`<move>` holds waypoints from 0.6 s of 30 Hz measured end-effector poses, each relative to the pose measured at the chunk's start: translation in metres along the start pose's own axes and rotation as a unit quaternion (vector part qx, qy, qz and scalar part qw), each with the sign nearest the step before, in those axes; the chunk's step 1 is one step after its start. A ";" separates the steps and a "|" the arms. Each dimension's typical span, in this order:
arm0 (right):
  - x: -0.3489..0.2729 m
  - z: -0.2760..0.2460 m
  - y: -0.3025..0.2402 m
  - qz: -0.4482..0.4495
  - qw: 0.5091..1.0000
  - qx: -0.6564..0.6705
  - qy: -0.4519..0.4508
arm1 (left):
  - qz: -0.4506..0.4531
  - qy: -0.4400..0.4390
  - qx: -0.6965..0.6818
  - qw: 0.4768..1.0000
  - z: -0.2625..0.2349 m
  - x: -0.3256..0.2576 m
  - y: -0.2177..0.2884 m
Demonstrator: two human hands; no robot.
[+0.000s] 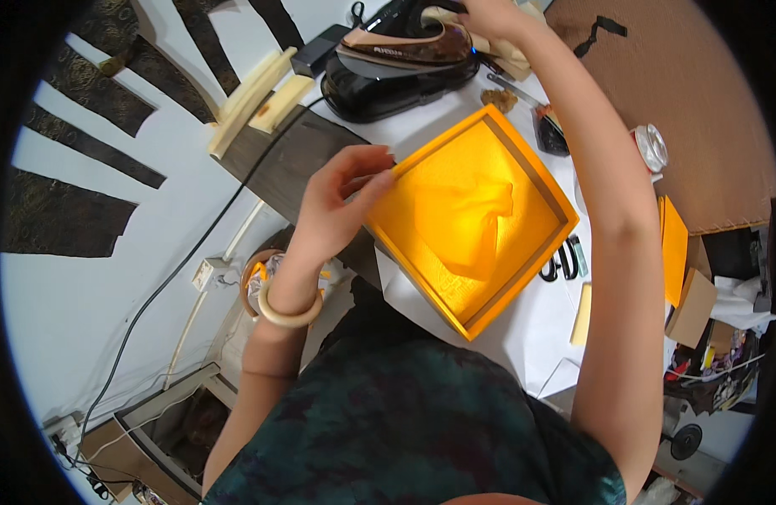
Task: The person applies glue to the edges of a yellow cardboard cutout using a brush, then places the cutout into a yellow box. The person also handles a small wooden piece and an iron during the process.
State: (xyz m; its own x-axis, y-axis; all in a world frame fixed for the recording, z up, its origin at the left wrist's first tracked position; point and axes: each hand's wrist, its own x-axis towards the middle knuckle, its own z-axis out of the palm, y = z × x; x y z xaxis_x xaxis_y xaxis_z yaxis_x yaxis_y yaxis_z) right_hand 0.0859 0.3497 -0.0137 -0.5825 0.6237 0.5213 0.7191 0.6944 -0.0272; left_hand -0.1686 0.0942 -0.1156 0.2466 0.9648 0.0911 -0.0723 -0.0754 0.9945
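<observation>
A shallow square yellow box (pixel 529 268) with raised walls is on the white table, turned cornerwise in front of me. Inside it lies a crumpled piece of yellow cloth or lining (pixel 459 220). My left hand (pixel 341 198) is at the box's left corner, thumb and curled fingers apart, the thumb close against the wall. I cannot tell whether it touches. Beyond the box, a black and brown steam iron (pixel 405 50) sits on its black base. My right hand (pixel 493 21) reaches to the iron's handle at the top edge and appears closed on it; its fingertips are partly cut off.
Black-handled scissors (pixel 559 261) lie right of the box, near a crushed can (pixel 650 149). Wooden strips (pixel 278 103) rest on a dark board left of the iron. A black cord (pixel 211 223) runs down the left. A cardboard box (pixel 693 307) stands at right.
</observation>
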 end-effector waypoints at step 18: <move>-0.077 -0.184 -0.106 -0.017 0.995 0.085 -0.041 | 0.006 0.121 -0.055 0.991 0.008 -0.052 -0.019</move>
State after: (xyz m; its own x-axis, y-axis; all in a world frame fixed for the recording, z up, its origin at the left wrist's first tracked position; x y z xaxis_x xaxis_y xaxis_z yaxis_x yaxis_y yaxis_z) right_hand 0.1244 0.1617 0.1062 -0.6395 0.6215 0.4526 0.6284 0.7617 -0.1580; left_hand -0.1723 0.0440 -0.1385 0.0074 0.9972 0.0742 -0.1819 -0.0716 0.9807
